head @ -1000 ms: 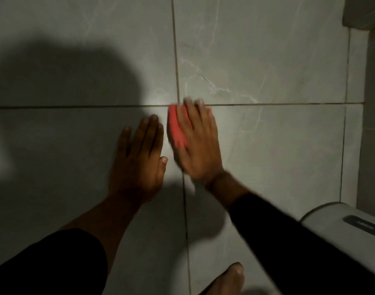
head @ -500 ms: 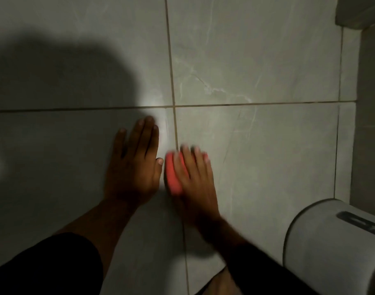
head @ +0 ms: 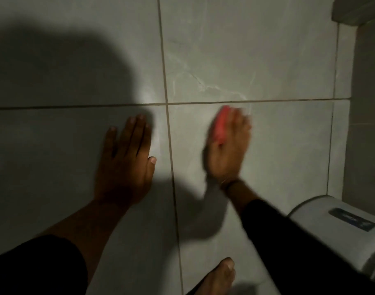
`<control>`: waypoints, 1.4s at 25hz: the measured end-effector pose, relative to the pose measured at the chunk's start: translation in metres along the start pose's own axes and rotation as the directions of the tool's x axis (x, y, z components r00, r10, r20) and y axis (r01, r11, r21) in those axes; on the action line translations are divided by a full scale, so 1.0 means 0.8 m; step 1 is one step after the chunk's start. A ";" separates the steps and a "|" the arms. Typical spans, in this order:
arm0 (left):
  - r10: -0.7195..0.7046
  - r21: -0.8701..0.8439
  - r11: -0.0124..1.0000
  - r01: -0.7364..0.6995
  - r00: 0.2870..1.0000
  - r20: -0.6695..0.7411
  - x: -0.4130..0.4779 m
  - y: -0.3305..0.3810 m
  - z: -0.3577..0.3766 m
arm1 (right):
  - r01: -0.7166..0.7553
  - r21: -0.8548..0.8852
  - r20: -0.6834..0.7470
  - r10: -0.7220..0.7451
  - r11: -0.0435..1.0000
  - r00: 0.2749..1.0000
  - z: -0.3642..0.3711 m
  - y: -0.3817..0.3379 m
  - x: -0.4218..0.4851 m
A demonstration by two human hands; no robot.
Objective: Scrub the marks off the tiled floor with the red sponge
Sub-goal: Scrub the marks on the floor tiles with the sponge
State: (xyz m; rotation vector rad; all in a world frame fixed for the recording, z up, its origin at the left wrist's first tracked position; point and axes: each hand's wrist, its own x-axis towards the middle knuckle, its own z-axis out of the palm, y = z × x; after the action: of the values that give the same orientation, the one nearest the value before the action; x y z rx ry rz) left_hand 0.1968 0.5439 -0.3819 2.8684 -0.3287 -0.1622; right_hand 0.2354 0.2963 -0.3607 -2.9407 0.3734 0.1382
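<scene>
My right hand (head: 229, 150) presses the red sponge (head: 221, 124) flat onto the grey tiled floor (head: 278, 150), just below the horizontal grout line and right of the vertical one. Only the sponge's left edge shows past my fingers, and both are blurred by motion. My left hand (head: 127, 162) lies flat on the tile to the left of the vertical grout line, fingers together, holding nothing. Pale streaky marks (head: 220, 88) cross the tile above the sponge.
A white rounded appliance or bin (head: 340, 226) stands at the lower right. A wall (head: 367, 124) runs along the right side, with a ledge (head: 357, 11) at the top right. A bare foot (head: 218, 277) rests at the bottom centre. A large shadow covers the left tiles.
My right hand has slid the sponge from beside my left thumb up and to the right, toward the horizontal grout line. My left hand has stayed planted.
</scene>
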 end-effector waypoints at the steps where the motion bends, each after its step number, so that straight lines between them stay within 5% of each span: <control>1: -0.002 0.002 1.000 0.002 1.000 0.000 0.000 -0.001 -0.001 | 0.253 -0.024 0.086 -0.250 0.967 0.964 0.021 -0.036 -0.052; 2: -0.002 0.005 1.000 0.002 1.000 -0.003 -0.001 -0.002 -0.002 | 0.454 -0.016 0.140 -0.448 0.891 0.883 0.038 -0.053 -0.097; 4: -0.006 0.004 1.000 0.006 1.000 0.006 -0.003 -0.003 -0.002 | 0.521 -0.052 0.220 -0.500 0.852 0.838 0.034 -0.030 -0.111; 5: -0.009 -0.001 1.000 0.009 1.000 0.016 -0.004 -0.003 -0.001 | 0.396 -0.043 0.202 -0.380 0.917 0.903 0.023 0.001 -0.095; 7: -0.008 -0.002 1.000 0.008 1.000 0.014 -0.004 0.000 0.002 | -0.136 0.061 0.049 0.133 0.989 0.990 -0.012 0.043 -0.057; 9: 0.004 0.015 1.000 -0.004 1.000 0.013 -0.001 0.000 0.004 | -0.441 0.098 -0.029 0.445 0.892 0.895 -0.010 0.016 -0.071; 11: 0.001 0.020 1.000 -0.002 1.000 0.015 -0.001 -0.004 0.003 | -0.132 0.007 0.065 0.132 0.991 0.989 0.023 -0.058 -0.157; 13: -0.001 0.023 1.000 0.000 1.000 0.023 -0.003 -0.005 0.001 | 0.287 0.073 0.244 -0.296 0.955 0.923 0.028 -0.075 -0.231; 14: 0.003 0.023 1.000 -0.003 1.000 0.024 -0.004 -0.004 0.001 | 0.369 0.044 0.263 -0.367 0.928 0.892 0.027 -0.044 -0.224; 15: 0.004 0.023 1.000 -0.004 1.000 0.024 -0.004 -0.005 0.002 | 0.311 -0.006 0.227 -0.301 0.951 0.926 0.022 -0.003 -0.206; 17: 0.015 0.021 1.000 -0.015 1.000 0.021 -0.004 -0.003 0.005 | -0.256 0.024 0.098 0.252 0.966 0.963 0.000 0.065 -0.164; 19: 0.017 0.032 0.999 -0.017 1.000 0.007 -0.003 -0.003 0.008 | -0.663 0.113 0.041 0.663 0.740 0.747 -0.013 0.063 -0.152; 20: 0.016 0.038 0.999 -0.016 1.000 0.001 -0.002 -0.005 0.008 | -0.649 0.089 0.053 0.647 0.756 0.761 -0.006 0.030 -0.170; 22: 0.019 0.052 0.998 -0.019 1.000 0.000 -0.003 -0.009 0.006 | -0.321 0.044 0.110 0.315 0.946 0.943 0.025 -0.043 -0.241; 23: 0.023 0.070 0.997 -0.023 1.000 0.005 -0.005 -0.008 0.004 | -0.158 0.027 0.144 0.152 0.987 0.978 0.033 -0.075 -0.274; 25: 0.023 0.097 0.995 -0.028 0.998 0.050 -0.005 -0.001 -0.004 | -0.149 -0.034 0.190 0.153 0.988 0.970 0.043 -0.096 -0.298; 26: 0.020 0.093 0.995 -0.029 0.994 0.103 -0.003 0.005 -0.013 | -0.295 -0.004 0.174 0.291 0.955 0.941 0.035 -0.092 -0.286; 27: 0.010 0.083 0.996 -0.024 0.986 0.167 0.000 0.010 -0.022 | -0.502 0.092 0.173 0.482 0.860 0.859 0.022 -0.085 -0.271; 29: -0.028 0.093 0.996 0.001 0.958 0.285 0.003 0.011 -0.046 | -0.783 0.361 0.284 0.740 0.506 0.609 -0.011 -0.079 -0.230; 33: -0.011 -0.016 1.000 0.021 0.886 0.463 -0.014 0.072 -0.165 | -0.675 0.732 0.534 0.696 -0.096 0.480 -0.141 -0.057 -0.223; 35: -0.104 -0.219 0.921 0.322 0.746 0.658 -0.027 0.149 -0.236 | -0.603 0.678 0.710 0.585 -0.420 0.392 -0.228 -0.045 -0.253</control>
State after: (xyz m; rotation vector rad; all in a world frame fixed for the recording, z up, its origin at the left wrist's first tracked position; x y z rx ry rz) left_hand 0.1770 0.4804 -0.1679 2.4223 -0.0633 -1.1444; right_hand 0.0619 0.3459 -0.1534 -0.9233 1.4549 -0.0002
